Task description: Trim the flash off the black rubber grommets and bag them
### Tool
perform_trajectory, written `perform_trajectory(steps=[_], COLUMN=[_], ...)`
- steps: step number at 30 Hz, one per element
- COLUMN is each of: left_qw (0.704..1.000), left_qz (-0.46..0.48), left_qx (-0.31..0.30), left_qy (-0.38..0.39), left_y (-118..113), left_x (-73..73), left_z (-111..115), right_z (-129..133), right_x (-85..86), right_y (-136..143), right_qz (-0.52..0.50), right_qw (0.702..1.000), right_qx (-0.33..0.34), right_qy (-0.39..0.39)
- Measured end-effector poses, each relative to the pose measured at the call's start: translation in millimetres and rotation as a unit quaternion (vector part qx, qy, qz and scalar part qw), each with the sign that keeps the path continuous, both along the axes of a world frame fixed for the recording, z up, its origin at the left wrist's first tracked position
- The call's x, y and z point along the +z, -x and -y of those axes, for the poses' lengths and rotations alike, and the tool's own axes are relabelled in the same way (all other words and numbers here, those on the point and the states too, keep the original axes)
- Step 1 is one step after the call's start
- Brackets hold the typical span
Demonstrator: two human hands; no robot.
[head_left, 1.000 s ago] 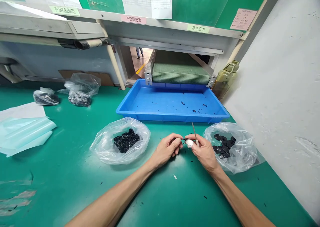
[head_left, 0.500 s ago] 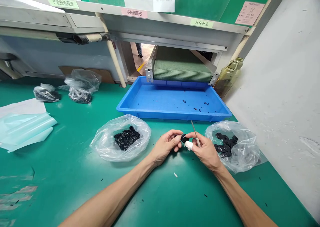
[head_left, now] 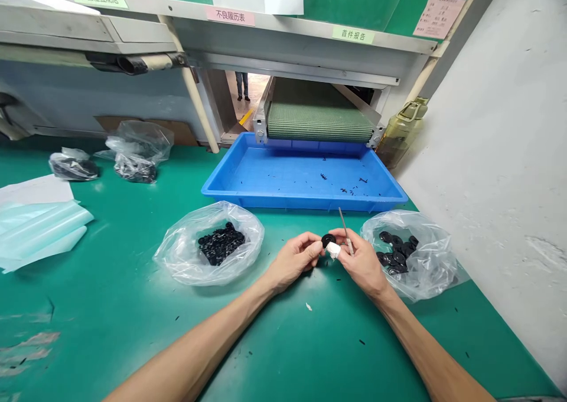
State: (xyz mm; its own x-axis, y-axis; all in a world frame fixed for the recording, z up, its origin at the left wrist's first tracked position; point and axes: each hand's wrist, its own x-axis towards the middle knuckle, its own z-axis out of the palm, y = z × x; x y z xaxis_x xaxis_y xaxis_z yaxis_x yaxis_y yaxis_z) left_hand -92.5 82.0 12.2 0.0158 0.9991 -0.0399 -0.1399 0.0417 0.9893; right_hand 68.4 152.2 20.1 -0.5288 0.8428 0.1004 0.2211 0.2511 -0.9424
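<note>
Between my two hands is a small round black part (head_left: 328, 240), its flat face turned up toward me. My left hand (head_left: 297, 257) pinches its left edge with thumb and fingers. My right hand (head_left: 359, 261), with white tape around the thumb, grips the right edge and also keeps a thin metal tool (head_left: 344, 225) between its fingers, tip pointing up. To the left lies an open clear bag (head_left: 170, 248) with many small black parts (head_left: 221, 244). Close to my right hand, another open clear bag (head_left: 432, 275) contains round black discs (head_left: 397, 251).
A blue tray (head_left: 248, 200) with black scraps sits under the conveyor belt's end (head_left: 319, 118). Filled bags (head_left: 137, 157) and pale sheets (head_left: 39, 228) lie left. A yellowish bottle (head_left: 404, 131) stands by the white wall (head_left: 487, 154). Beyond the opening, a person's legs (head_left: 242, 85) show.
The black part has been turned so more of its round face shows. Both hands stay close together on it. The view has shifted slightly, and more of the distant person's legs shows.
</note>
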Motion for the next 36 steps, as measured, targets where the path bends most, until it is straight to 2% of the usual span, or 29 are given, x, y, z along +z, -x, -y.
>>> perform_trajectory(steps=[3, 14, 27, 36], left_qw=[1.000, 1.000, 1.000, 0.999], left_qz=[-0.021, -0.004, 0.026, 0.041], left_qx=[0.000, 0.015, 0.005, 0.002], left_qy=[-0.003, 0.011, 0.007, 0.017], left_y=[-0.5, -2.4, -1.4, 1.7], left_x=[2.2, 2.0, 3.0, -3.0], left_z=[0.6, 1.7, 3.2, 2.4], right_z=[1.0, 3.8, 5.1, 5.3], right_x=[0.5, -1.1, 1.6, 1.4], right_y=[0.4, 1.5, 3.3, 1.9], right_qz=[0.012, 0.066, 0.068, 0.069], right_qw=[1.000, 0.996, 0.997, 0.996], right_qx=[0.012, 0.066, 0.043, 0.042], right_qy=[-0.006, 0.006, -0.019, -0.040])
